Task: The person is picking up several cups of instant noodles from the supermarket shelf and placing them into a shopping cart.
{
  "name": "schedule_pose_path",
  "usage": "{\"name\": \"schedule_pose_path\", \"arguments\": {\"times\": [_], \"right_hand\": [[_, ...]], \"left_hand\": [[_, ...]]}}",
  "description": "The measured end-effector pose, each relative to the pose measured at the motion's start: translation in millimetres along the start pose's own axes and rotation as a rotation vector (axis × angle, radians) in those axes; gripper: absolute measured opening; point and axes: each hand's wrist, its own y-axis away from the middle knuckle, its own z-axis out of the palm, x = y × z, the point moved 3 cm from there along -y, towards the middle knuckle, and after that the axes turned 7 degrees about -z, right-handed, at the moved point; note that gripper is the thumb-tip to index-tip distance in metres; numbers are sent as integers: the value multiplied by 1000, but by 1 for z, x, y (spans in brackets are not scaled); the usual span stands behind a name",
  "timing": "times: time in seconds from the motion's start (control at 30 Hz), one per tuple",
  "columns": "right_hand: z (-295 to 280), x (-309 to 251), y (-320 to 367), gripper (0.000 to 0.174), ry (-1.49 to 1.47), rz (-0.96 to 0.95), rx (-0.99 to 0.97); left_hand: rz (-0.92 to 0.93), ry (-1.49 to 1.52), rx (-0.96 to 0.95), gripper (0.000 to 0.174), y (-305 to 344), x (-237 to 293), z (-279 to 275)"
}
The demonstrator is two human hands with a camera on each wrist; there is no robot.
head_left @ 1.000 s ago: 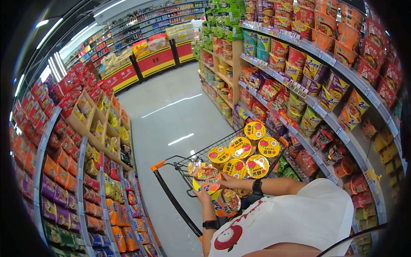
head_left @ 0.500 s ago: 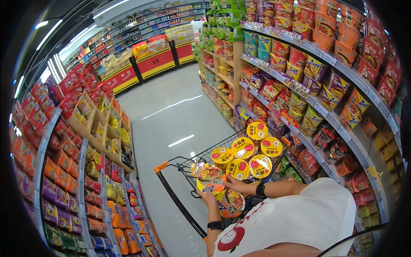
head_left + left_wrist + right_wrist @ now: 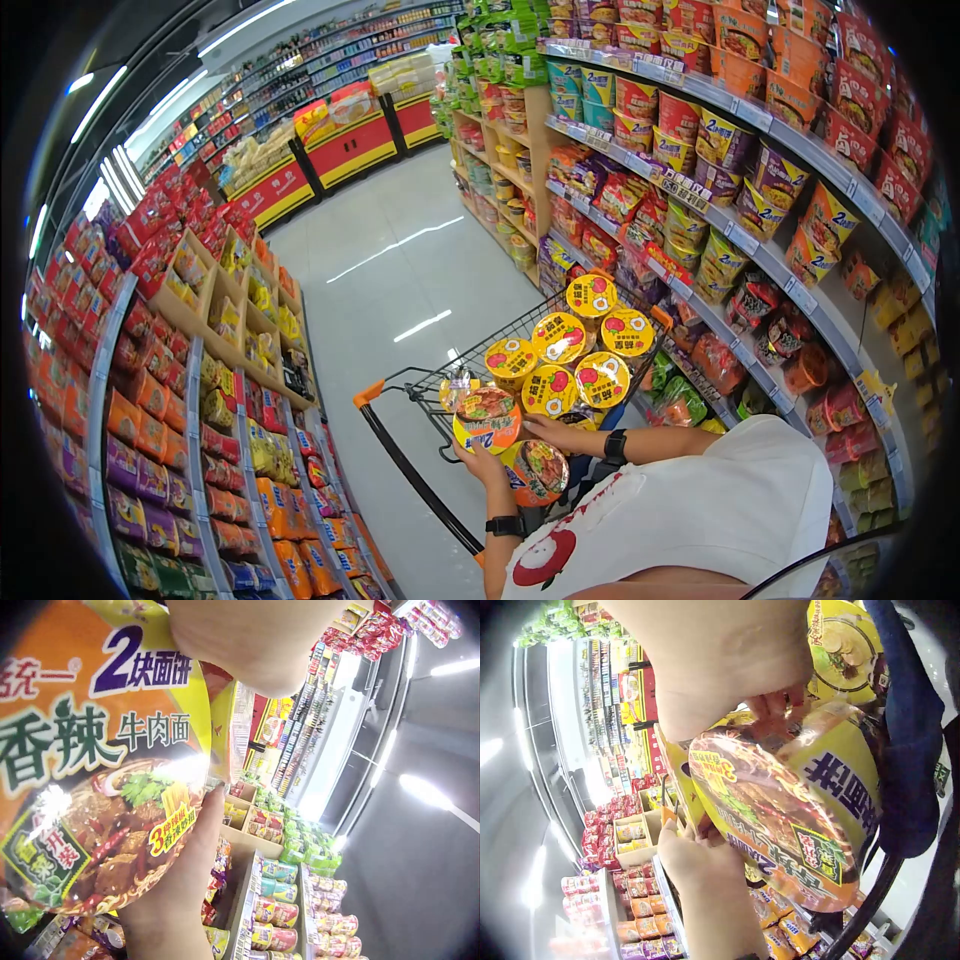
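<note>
My left hand point(image 3: 485, 466) grips the lower edge of an instant noodle bowl point(image 3: 487, 418), its orange and yellow lid tilted up. In the left wrist view that bowl's lid point(image 3: 97, 780) shows noodles, beef and large print. My right hand point(image 3: 555, 434) holds the same bowl at its right side; some of its fingers are hidden. Close below both hands, a second noodle bowl point(image 3: 536, 472) with a matching lid stands in the shopping cart point(image 3: 437, 397); it fills the middle of the right wrist view.
Several yellow-lidded noodle tubs point(image 3: 560, 338) stand in the cart beyond my hands. The cart's black handle point(image 3: 415, 480) is at the left. Noodle shelves point(image 3: 740, 225) line the right, and packet shelves point(image 3: 195, 450) the left. The aisle floor point(image 3: 375, 270) runs ahead.
The head view has shifted slightly. My right fingers have drawn back from over the lid to the bowl's side, and its lid faces the head camera more fully.
</note>
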Motion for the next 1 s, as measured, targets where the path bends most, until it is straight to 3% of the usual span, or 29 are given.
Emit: {"name": "schedule_pose_path", "arguments": {"times": [0.1, 0.2, 0.3, 0.33, 0.43, 0.47, 0.57, 0.6, 0.63, 0.7, 0.77, 0.87, 1.0], "right_hand": [[-11, 42, -5, 50, 115, -40, 4], [-16, 46, 7, 50, 31, 20, -7], [-31, 13, 27, 47, 147, 72, -40], [-35, 61, 10, 45, 180, -96, 44], [-58, 38, 23, 41, 262, -13, 16], [-68, 7, 39, 36, 178, 81, 27], [-104, 24, 55, 34, 252, -388, 249], [-123, 16, 71, 34, 231, -320, 221], [-143, -3, 98, 34, 269, -309, 244], [-186, 5, 130, 32, 316, -315, 378], [-233, 9, 165, 29, 307, -198, 458], [-291, 2, 217, 26, 294, -315, 737], [-356, -21, 289, 24, 411, -444, 966]], "left_hand": [[78, -82, 17, 49, 20, 21, 5], [225, -470, 146, 50, 28, 25, 6], [383, -519, 56, 50, 52, 45, 23], [446, -589, 1, 51, 60, 54, 32], [388, -428, -167, 50, 80, 61, 70], [438, -379, -289, 50, 91, 69, 89], [471, -485, -373, 50, 112, 60, 140], [481, -409, -475, 50, 122, 55, 159], [620, -514, -527, 48, 137, 55, 175], [663, -553, -594, 49, 163, 45, 209], [655, -499, -724, 49, 195, 26, 243], [698, -574, -902, 51, 252, -3, 286], [726, -517, -1150, 48, 320, -35, 343]]}}
